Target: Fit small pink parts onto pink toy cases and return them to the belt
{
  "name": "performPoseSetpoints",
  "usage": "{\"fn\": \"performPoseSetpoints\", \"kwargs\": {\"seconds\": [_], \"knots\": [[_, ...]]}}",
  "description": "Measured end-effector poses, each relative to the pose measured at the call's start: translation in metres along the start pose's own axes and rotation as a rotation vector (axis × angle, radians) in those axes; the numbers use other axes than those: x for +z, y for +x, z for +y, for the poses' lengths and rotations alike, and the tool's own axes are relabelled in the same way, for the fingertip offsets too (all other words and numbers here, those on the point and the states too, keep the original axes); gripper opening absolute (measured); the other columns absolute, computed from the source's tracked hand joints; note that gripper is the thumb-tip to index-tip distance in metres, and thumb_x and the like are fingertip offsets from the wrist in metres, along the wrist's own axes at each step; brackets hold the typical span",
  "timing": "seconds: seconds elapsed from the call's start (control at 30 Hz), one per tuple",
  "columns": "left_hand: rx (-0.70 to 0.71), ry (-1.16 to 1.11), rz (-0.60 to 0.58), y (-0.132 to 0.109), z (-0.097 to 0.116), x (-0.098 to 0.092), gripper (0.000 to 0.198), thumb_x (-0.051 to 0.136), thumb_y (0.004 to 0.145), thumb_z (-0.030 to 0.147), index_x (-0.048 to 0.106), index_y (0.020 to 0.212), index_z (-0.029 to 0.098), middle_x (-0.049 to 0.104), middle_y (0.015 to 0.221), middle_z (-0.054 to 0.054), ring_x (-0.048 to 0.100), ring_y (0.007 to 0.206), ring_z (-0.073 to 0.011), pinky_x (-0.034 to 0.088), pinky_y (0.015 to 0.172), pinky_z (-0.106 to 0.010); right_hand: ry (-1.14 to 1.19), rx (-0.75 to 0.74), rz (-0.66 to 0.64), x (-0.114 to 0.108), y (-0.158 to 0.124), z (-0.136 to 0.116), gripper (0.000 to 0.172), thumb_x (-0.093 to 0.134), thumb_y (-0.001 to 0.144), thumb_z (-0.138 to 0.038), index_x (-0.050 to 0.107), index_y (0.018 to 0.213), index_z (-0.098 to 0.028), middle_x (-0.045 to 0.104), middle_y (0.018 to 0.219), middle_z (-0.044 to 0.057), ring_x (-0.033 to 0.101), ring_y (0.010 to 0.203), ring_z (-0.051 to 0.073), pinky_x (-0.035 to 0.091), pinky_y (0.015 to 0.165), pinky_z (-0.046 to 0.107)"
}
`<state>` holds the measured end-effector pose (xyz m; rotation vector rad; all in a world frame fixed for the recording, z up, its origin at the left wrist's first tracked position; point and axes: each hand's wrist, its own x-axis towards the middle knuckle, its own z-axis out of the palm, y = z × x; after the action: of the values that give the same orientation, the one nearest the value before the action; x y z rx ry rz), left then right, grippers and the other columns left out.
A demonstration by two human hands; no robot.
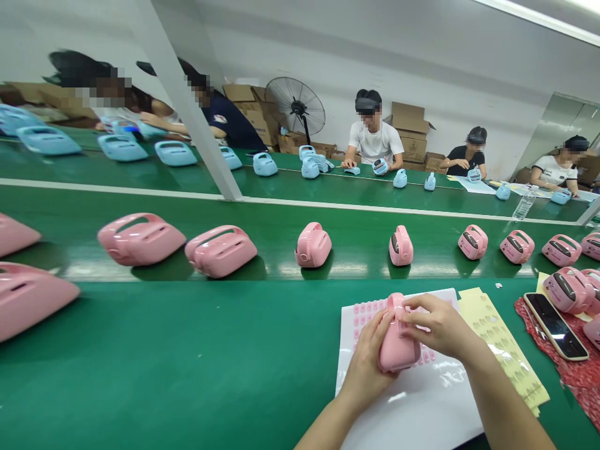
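A glossy pink plastic device with a carry handle point(398, 356) is held upright above a white sheet of small pink stickers point(412, 406). My left hand point(368, 362) wraps round its left side and underside. Bent fingers of my right hand point(434, 325) grip its upper right side near the handle; whether a sticker lies under those fingertips is hidden. Beside the white sheet, partly behind my right forearm, lies a yellow sticker backing sheet point(504, 344).
Several pink devices point(314, 245) stand along the green belt point(356, 234) ahead. A phone point(555, 325) rests on red wrap point(581, 381) at right. Beyond a white rail point(328, 206), co-workers point(375, 140) handle blue devices point(265, 164). A slanted white post point(187, 94) rises at left.
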<state>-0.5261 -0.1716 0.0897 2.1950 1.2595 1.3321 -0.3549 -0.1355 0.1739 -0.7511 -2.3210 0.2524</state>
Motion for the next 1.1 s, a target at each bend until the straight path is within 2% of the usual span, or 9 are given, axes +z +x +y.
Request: {"fn": "performPoseSetpoints", "kwargs": {"seconds": [0.17,0.33,0.4,0.53,0.67,0.77,0.9,1.0,1.1], "knots": [[-0.017,-0.001,0.001,0.000,-0.002,-0.003,0.093,0.062,0.061,0.007,0.017,0.137,0.034,0.041,0.134,-0.011,0.043,0.120,-0.0318,0.042,0.093,-0.051,-0.003,0.106,-0.099,-0.001,0.000,-0.006,0.029,0.057,0.080,-0.026,0.060,0.108,-0.024,0.058,0.114,0.010,0.059,0.094,0.021,0.051,0.079,0.037],[0.032,0.021,0.014,-0.003,-0.004,-0.002,0.090,0.064,0.066,0.013,0.015,0.138,0.035,0.040,0.134,-0.012,0.042,0.121,-0.0325,0.042,0.092,-0.052,0.198,0.242,-0.096,0.011,0.003,-0.006,0.065,0.064,0.071,-0.030,0.038,0.131,-0.025,0.040,0.133,0.011,0.040,0.122,0.026,0.038,0.099,0.042],[0.056,0.026,0.008,-0.004,-0.004,-0.003,0.089,0.062,0.065,0.010,0.017,0.138,0.036,0.040,0.134,-0.012,0.042,0.120,-0.0326,0.041,0.092,-0.052,0.328,0.299,-0.116,0.016,0.004,-0.003,0.065,0.062,0.073,-0.030,0.034,0.132,-0.023,0.039,0.133,0.011,0.037,0.124,0.024,0.034,0.101,0.042],[0.057,-0.011,-0.005,-0.004,-0.007,-0.007,0.093,0.059,0.060,0.003,0.018,0.137,0.035,0.039,0.134,-0.012,0.042,0.121,-0.0330,0.040,0.093,-0.052,0.530,0.411,-0.140,0.028,0.008,0.006,0.063,0.061,0.074,-0.032,0.035,0.130,-0.022,0.042,0.127,0.011,0.043,0.116,0.022,0.041,0.094,0.037],[0.025,-0.107,-0.032,-0.004,-0.008,-0.009,0.080,0.063,0.061,0.010,0.032,0.131,0.035,0.043,0.133,-0.011,0.042,0.121,-0.0339,0.036,0.096,-0.053,0.513,0.604,0.032,0.045,0.011,0.018,0.041,0.048,0.082,-0.028,0.044,0.122,-0.020,0.054,0.112,0.009,0.057,0.082,0.014,0.048,0.079,0.032],[-0.183,-0.284,0.039,-0.003,-0.003,-0.010,0.068,0.069,0.061,0.025,0.043,0.123,0.032,0.051,0.126,-0.009,0.045,0.118,-0.0338,0.036,0.097,-0.050,0.294,0.830,0.127,0.042,0.001,0.037,0.034,0.047,0.081,-0.022,0.052,0.114,-0.017,0.058,0.103,0.007,0.056,0.063,0.010,0.050,0.068,0.028],[-0.589,-0.524,0.223,0.003,-0.002,-0.016,0.088,0.081,0.040,0.042,0.045,0.119,0.028,0.048,0.127,-0.009,0.049,0.111,-0.0373,0.046,0.086,-0.046,-0.043,1.016,0.183,-0.001,-0.042,0.065,0.025,0.047,0.079,-0.018,0.063,0.099,-0.018,0.061,0.102,0.007,0.060,0.079,0.014,0.047,0.071,0.025],[-0.725,-0.697,0.301,0.010,-0.006,-0.018,0.090,0.080,0.036,0.049,0.047,0.115,0.022,0.051,0.119,-0.011,0.049,0.110,-0.0385,0.047,0.082,-0.044,-0.196,1.164,0.207,-0.038,-0.081,0.075,0.025,0.043,0.080,-0.015,0.068,0.080,-0.014,0.064,0.088,0.012,0.060,0.081,0.020,0.043,0.070,0.028],[-0.813,-0.819,0.311,0.014,-0.008,-0.018,0.087,0.078,0.038,0.052,0.049,0.114,0.019,0.059,0.106,-0.010,0.051,0.107,-0.0372,0.048,0.081,-0.043,-0.280,1.255,0.167,-0.051,-0.107,0.077,0.025,0.046,0.078,-0.016,0.067,0.063,-0.015,0.064,0.069,0.010,0.060,0.071,0.021,0.039,0.063,0.027]]}}
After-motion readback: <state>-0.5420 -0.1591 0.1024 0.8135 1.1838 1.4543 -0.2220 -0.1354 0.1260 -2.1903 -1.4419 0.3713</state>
